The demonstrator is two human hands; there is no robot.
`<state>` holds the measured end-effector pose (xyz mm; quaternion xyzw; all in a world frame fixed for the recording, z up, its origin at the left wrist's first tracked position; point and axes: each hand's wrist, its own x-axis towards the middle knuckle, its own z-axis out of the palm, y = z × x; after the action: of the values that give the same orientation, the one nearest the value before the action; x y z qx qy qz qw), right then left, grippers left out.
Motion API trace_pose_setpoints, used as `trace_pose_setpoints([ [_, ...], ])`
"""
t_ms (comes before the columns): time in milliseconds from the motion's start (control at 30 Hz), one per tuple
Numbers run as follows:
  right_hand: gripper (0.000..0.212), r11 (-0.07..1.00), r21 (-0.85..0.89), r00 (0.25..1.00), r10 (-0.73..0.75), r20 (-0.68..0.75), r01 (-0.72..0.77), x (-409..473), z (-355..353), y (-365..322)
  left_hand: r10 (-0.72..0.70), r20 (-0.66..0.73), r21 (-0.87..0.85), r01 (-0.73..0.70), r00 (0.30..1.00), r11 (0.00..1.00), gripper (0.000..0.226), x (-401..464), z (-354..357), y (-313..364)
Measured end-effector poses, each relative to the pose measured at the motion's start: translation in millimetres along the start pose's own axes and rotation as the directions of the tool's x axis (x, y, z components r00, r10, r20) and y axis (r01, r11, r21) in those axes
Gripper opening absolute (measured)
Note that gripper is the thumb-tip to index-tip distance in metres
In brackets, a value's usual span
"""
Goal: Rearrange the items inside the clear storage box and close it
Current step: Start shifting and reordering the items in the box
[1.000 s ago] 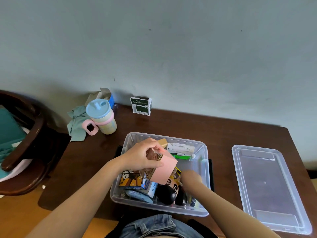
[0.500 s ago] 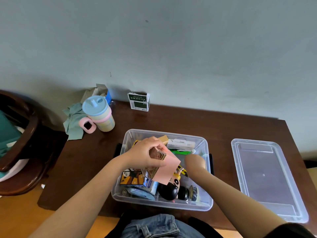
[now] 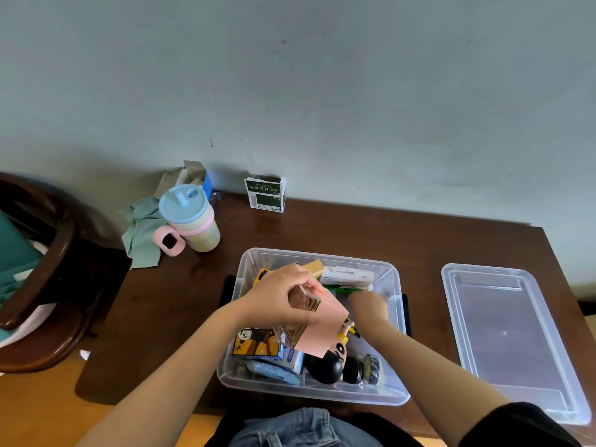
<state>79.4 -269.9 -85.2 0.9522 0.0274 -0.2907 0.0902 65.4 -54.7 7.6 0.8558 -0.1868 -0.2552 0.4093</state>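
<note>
Clear storage box [image 3: 395, 321] sits open mid-bench [image 3: 180, 295], packed with small items. Left hand [image 3: 280, 296] above it, grip closed on a pink card [image 3: 322, 330]. Right hand [image 3: 369, 306] reaches inside; grip cannot be told. Clear lid [image 3: 509, 343] lies flat, well apart at right.

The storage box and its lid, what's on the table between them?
Nothing: in the head view only bare table separates the box from the lid.

Soft, even daylight, fairly dim. Wall [image 3: 322, 91] flat grey-green w/ faint shadow along its base. Dull sheen on table [image 3: 354, 233], pale glare on lid [image 3: 503, 333]. Wide-angle bend at edges; right hand [image 3: 367, 306] slightly blurred.
</note>
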Motion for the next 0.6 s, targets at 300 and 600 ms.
trace_pose_setpoints([
  [300, 0.024, 0.996, 0.085, 0.995, -0.023, 0.099, 0.014, -17, 4, 8, 0.055, -0.022, -0.014, -0.056, 0.998, 0.998, 0.042, -2, 0, 0],
  [600, 0.037, 0.990, -0.120, 0.957, -0.031, 0.290, 0.069, -25, 26, -8, 0.055, -0.017, -0.021, -0.055, 0.998, 0.998, 0.047, -4, 0, 2],
])
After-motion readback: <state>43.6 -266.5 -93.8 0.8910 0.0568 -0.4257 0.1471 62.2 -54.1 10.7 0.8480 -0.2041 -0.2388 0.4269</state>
